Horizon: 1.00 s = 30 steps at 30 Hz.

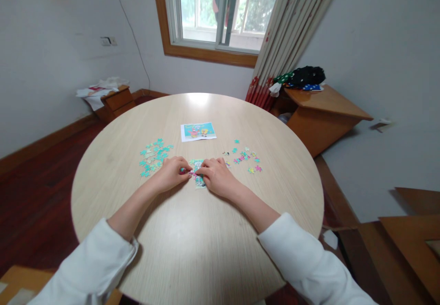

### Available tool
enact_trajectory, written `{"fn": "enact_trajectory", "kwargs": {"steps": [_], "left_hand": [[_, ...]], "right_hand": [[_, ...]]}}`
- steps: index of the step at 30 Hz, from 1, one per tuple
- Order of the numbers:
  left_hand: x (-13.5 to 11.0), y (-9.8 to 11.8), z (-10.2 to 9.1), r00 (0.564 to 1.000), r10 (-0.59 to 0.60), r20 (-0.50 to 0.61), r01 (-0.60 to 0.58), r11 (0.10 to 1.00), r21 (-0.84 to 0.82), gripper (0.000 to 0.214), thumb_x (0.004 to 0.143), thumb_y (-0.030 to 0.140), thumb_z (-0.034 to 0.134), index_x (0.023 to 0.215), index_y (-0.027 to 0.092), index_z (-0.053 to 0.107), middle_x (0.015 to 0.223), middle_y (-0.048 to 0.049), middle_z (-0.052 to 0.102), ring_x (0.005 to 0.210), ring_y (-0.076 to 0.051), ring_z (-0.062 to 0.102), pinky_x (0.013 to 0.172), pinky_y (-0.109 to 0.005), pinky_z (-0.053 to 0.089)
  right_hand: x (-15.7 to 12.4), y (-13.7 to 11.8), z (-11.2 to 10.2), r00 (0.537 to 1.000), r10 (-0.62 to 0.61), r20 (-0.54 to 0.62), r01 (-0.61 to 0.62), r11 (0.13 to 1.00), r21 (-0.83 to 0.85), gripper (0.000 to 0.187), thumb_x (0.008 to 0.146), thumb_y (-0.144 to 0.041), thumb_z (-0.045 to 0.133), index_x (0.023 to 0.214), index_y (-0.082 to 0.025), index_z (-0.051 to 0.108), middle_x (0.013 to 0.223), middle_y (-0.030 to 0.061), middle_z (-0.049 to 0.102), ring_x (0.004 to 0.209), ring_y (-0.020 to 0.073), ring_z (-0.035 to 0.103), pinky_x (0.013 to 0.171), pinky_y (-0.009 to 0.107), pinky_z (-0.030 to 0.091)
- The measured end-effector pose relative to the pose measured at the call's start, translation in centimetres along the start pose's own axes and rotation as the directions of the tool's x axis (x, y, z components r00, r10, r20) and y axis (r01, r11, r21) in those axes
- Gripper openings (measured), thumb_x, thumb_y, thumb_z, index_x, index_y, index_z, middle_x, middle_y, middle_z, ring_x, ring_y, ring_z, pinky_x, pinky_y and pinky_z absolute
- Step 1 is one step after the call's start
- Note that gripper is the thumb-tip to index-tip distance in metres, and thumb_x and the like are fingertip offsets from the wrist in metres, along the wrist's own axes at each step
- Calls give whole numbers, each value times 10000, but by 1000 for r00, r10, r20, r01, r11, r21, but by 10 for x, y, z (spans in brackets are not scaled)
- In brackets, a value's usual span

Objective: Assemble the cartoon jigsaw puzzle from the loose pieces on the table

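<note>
Sleeves, pale (92,250): two, turned back, forearms bare and resting toward the middle.

Carton-like brown box (29,275): lower left, beside the surface, cut off by the frame edge; contents cannot be told.

Surface (199,236): round, light wood grain; carries every puzzle item directly.

Left hand (173,173): at the left edge of the joined section, grip drawn nearly together, thumb and forefinger about a pinkish bit; whether clamped on it cannot be told.

Right hand (218,177): just beside the left, fingertips down on the joined section; grip partly hidden, its closure cannot be told.

Joined section (200,182): one, small, multicoloured, flat between and under the hands; partly covered, so its full extent is unclear.

Loose pieces, left lot (156,155): many, chiefly blue-green and pale, spread beyond the left wrist; unjoined.

Loose pieces, right lot (244,155): fewer, pink, yellow and blue-green, scattered right of the right hand; unjoined.

Condition: judged an early to middle stage, most pieces seemingly left to fit.

Picture sheet (198,132): flat beyond the hands; pink and yellow figures on blue.

Drawer cabinet (118,101): far left, papers on top; drawer contents hidden.

Wooden cabinet (326,108): far right, dark and spotted cloths heaped on top.
</note>
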<state>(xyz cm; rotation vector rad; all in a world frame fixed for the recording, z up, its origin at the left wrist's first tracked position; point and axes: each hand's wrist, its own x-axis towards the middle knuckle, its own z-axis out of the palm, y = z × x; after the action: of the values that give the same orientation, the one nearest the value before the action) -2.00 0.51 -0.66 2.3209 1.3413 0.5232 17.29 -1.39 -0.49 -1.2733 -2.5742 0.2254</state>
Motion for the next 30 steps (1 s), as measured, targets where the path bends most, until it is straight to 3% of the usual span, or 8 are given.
{"fn": "enact_trajectory", "kwargs": {"steps": [5,8,14,30], "left_hand": [[1,-2,1,998,14,-60,-15,1000,-15,215,772,317,581,856,184,727,880,-71,659,832,-196,585,796,-318,422],[2,-4,1,995,28,-95,-33,998,-55,231,779,229,518,857,175,729,863,-66,663,810,-178,591,793,-304,437],[0,-1,0,999,49,21,-49,999,-8,304,727,110,453,775,192,742,825,-52,683,799,-173,606,815,-314,436],[1,-4,1,999,46,-15,-44,996,82,331,740,103,442,797,209,751,810,-56,697,813,-188,604,890,-369,361]], "right_hand": [[-1,-1,-1,1000,-4,2,4,1000,-10,274,884,-115,475,1035,-204,686,982,83,620,919,189,501,801,346,238],[-1,-1,-2,1000,-5,9,5,1000,-15,282,885,-113,471,1047,-202,684,983,84,616,916,187,499,798,344,239],[-1,-3,-3,1000,7,26,-6,1000,-5,283,890,-113,472,1059,-193,684,981,87,612,936,190,503,810,345,244],[-1,-2,-2,1000,-13,4,13,1000,-7,288,889,-113,461,1054,-194,683,982,87,616,922,189,502,809,340,247]]}}
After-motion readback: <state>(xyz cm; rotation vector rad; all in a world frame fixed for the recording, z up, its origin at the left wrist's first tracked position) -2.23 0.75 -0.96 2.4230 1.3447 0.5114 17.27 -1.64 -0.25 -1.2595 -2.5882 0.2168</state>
